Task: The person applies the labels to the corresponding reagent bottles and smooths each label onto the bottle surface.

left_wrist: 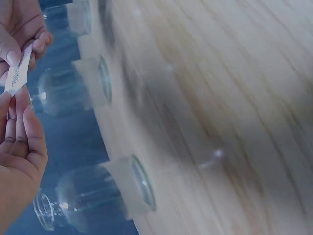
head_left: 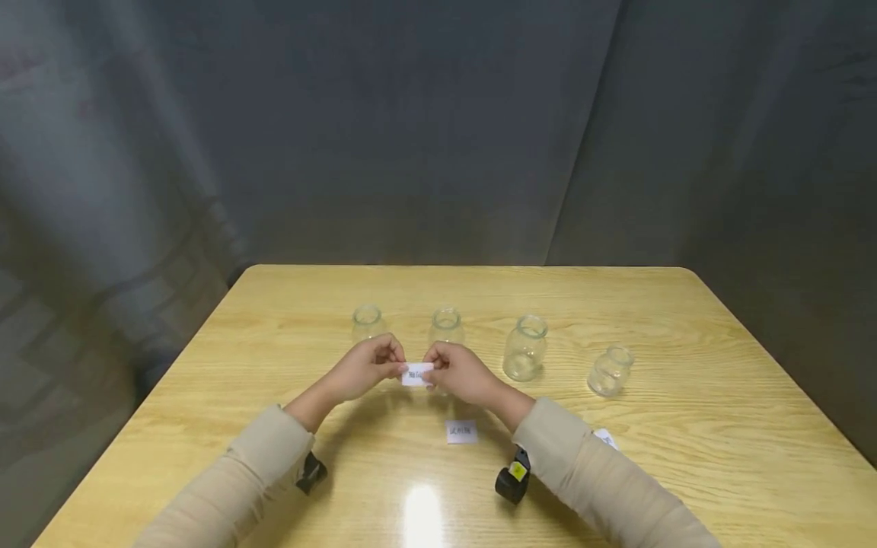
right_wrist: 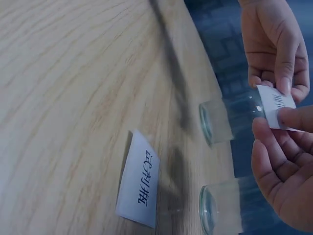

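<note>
We see the left hand (left_wrist: 22,161) pinching one end of a white paper slip (left_wrist: 18,73) by its fingertips, while the right hand (left_wrist: 24,22) holds the other end, its thumb on the face. Dark print runs along the slip, too small for us to read. Beyond the hands, three clear glass jars stand upright in a row on the wood-grained table (left_wrist: 220,73): a left jar (left_wrist: 90,196), a middle jar (left_wrist: 63,90) and a right jar (left_wrist: 61,22). On the near side of them we find a blurred shadow (left_wrist: 156,110); behind is a dark blue backdrop (left_wrist: 68,139).
</note>
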Tool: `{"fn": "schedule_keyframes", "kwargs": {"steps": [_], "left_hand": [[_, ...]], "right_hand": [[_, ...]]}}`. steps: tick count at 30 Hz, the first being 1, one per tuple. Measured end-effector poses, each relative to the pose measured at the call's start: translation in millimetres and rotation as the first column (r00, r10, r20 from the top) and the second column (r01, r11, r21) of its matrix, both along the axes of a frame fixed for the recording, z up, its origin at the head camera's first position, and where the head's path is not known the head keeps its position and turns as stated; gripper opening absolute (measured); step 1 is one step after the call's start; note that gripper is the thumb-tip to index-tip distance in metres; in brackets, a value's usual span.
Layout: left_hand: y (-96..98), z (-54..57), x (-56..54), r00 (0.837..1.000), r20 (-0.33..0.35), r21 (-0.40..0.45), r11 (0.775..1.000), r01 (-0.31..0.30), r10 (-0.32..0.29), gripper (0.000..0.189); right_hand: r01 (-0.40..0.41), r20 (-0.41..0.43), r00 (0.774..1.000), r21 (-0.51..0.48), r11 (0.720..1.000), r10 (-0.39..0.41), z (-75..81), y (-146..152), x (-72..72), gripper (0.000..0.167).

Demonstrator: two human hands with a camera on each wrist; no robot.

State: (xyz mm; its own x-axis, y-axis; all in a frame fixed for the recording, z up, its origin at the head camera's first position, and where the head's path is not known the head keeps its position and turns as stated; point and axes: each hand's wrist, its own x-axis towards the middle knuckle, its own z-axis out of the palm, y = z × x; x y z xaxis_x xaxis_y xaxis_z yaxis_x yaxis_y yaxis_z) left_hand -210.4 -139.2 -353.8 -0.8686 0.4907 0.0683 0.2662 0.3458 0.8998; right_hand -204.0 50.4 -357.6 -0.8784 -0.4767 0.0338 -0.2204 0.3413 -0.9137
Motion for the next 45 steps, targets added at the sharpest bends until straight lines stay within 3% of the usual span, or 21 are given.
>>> {"fn": "schedule_keyframes", "kwargs": {"steps": [6, 15, 22, 25, 32, 39, 45], "left_hand": [[5.1, 3.7, 3.6, 0.999, 0.044, 0.081, 0.997, -0.017, 0.014, 0.013], [8.6, 10.1, 12.7, 0.999, 0.051, 0.145, 0.989, -0.021, 0.014, 0.013], [11.6, 8.0, 14.3, 0.991, 0.103, 0.183, 0.978, -0.102, 0.085, 0.016], [10.7, 7.3, 15.6, 0.991, 0.096, 0.188, 0.976, -0.108, 0.091, 0.018], [8.0, 4.5, 20.2, 0.993, 0.096, 0.177, 0.981, -0.086, 0.069, 0.018], [13.5, 5.8, 13.4, 0.995, 0.098, 0.220, 0.975, -0.019, -0.003, 0.019], [18.3, 8.5, 10.4, 0.994, 0.091, 0.272, 0.962, 0.027, -0.053, 0.021]], "right_hand": [[-0.003, 0.088, 0.996, -0.124, 0.992, 0.014, 0.7, 4.7, 0.7, 0.007], [0.059, 0.110, 0.993, -0.232, 0.971, -0.034, 11.2, 5.9, 7.8, 0.012], [0.093, 0.137, 0.989, -0.266, 0.960, -0.057, 12.0, 3.9, 11.2, 0.013], [0.113, 0.116, 0.990, -0.271, 0.956, -0.084, 13.7, 1.6, 10.8, 0.011], [0.092, 0.077, 0.995, -0.329, 0.940, -0.070, 17.2, -1.8, 10.6, 0.008], [0.157, 0.042, 0.988, -0.285, 0.946, -0.151, 21.9, 5.5, 10.1, 0.009], [0.129, 0.036, 0.992, -0.248, 0.960, -0.124, 24.5, 14.3, 10.9, 0.013]]}}
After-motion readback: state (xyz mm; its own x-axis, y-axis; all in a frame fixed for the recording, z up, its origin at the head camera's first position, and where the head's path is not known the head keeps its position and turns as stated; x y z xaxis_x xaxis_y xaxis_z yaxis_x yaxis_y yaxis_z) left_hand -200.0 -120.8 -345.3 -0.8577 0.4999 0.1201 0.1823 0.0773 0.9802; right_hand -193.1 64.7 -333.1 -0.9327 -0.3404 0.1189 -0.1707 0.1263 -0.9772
